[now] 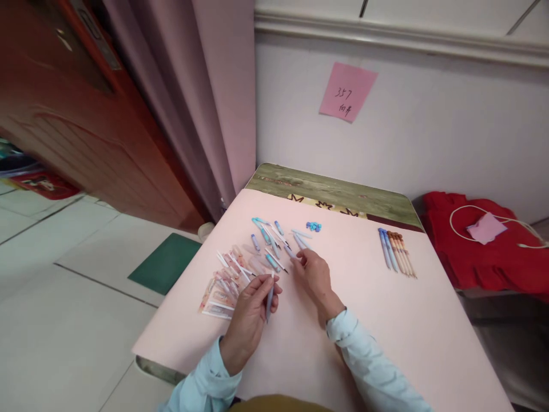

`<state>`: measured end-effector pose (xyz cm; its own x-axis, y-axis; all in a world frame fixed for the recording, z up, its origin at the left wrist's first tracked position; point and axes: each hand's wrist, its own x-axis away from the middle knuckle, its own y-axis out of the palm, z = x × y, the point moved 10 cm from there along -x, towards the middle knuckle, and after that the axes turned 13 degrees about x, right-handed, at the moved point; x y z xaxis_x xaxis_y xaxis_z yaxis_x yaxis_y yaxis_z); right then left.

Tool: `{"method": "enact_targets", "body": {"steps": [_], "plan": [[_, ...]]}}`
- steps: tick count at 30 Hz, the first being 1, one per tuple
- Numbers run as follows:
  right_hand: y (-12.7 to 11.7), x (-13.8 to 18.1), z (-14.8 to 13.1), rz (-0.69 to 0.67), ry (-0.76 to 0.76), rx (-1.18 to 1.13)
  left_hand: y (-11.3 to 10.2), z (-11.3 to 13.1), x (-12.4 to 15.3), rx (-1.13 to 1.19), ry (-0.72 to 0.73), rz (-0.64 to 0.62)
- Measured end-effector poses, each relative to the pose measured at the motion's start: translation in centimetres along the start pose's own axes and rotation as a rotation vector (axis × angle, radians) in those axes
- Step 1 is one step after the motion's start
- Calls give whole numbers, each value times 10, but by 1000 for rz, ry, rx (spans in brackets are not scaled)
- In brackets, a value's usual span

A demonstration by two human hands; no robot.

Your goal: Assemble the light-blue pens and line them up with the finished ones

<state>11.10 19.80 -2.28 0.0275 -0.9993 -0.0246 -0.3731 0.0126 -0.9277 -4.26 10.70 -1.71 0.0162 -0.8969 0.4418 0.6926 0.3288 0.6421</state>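
Note:
My left hand [251, 315] is closed around a grey-blue pen barrel [270, 303], its tip pointing down toward me. My right hand [316, 277] reaches over the loose parts, thumb and fingers pinched at the end of a blue-grey pen part [289, 252]. Ahead of both hands lie scattered pen pieces: a turquoise grip piece [273, 262], a blue piece [255, 242] and thin white refills. Beside my left hand is a spread of clear printed wrappers [221, 292] with white sticks among them. Small blue toppers [313, 226] sit in a cluster farther back.
Several assembled pens [397, 252], blue and brown, lie in a row on the right of the pink-covered table [386, 337]. A red cloth [454, 246] with a white cable is beyond the right edge. A pink note [348, 91] hangs on the wall; a wooden door [107, 131] stands left.

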Motion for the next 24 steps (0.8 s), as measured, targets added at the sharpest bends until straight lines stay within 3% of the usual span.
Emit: {"method": "enact_targets", "body": {"steps": [5, 10, 17, 21, 24], "plan": [[12, -19, -40, -44, -68, 142, 8, -11, 7, -37, -85, -62], [18, -25, -49, -66, -38, 225, 11, -8, 9, -75, -62, -98], [-18, 11, 0, 57, -4, 96, -7, 12, -3, 79, 16, 18], [-16, 39, 31, 71, 27, 17, -10, 12, -6, 117, 35, 34], [-11, 50, 39, 80, 30, -5, -8, 5, -6, 106, 6, 35]]}}
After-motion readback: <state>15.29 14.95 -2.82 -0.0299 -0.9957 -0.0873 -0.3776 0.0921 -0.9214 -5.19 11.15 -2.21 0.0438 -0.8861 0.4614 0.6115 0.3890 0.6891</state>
